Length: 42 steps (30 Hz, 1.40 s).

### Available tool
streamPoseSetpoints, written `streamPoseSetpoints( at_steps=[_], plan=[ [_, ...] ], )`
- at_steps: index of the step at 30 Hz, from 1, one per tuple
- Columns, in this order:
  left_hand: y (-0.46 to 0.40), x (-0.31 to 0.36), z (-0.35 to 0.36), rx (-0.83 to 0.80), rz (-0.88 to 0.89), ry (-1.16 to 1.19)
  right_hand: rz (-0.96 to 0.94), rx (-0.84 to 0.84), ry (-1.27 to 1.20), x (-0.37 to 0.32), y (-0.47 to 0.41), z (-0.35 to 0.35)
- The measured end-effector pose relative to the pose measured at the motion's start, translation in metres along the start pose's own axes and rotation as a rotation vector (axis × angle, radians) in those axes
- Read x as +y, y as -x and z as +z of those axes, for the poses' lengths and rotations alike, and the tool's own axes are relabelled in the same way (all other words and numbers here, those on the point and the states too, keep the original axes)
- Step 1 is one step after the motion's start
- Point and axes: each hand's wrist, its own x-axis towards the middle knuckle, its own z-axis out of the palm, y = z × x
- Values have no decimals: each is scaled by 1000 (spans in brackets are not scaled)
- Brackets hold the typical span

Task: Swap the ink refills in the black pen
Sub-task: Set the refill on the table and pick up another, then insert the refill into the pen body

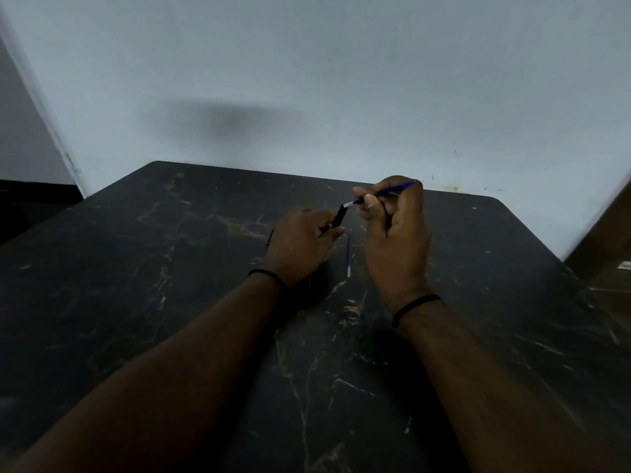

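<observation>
Marble table | left hand fingers grip pen barrel | right hand pinches refill

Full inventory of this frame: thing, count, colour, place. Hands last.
Thin blue ink refill with a white end: 1, blue and white, pinched in the right hand, white end at the mouth of the pen barrel.
Black plastic pen barrel: 1, black, held in the left hand, open end tilted up toward the right hand.
Second thin blue ink refill: 1, blue with a pale near end, lying on the table between the hands.
Dark marble-pattern table: 1, black with tan veins, fills the lower frame.
Pale wall: 1, blue-grey, behind the table.
Black wristbands: 2, one on each wrist.
Left hand: grip closed on the barrel.
Right hand: grip closed on the refill.
</observation>
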Motion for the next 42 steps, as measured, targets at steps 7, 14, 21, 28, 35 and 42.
streamPoseSetpoints(
  at_steps=[7,14,21,28,35,42],
  plan=[
    [1,-2,1,13,47,-39,6,-25,103,5,0,-1],
    [2,5,-3,3,70,43,118,-120,154,15,1,1],
    [5,10,-5,43,139,154,117,-197,305,26,0,3],
    [3,-3,-10,264,-92,182,145,-89,157,19,-1,0],
    [1,-35,-28,195,-454,-138,213,-240,229,26,8,5],
    [1,-31,-26,64,-402,-262,157,-269,269,27,11,9]
  ],
)
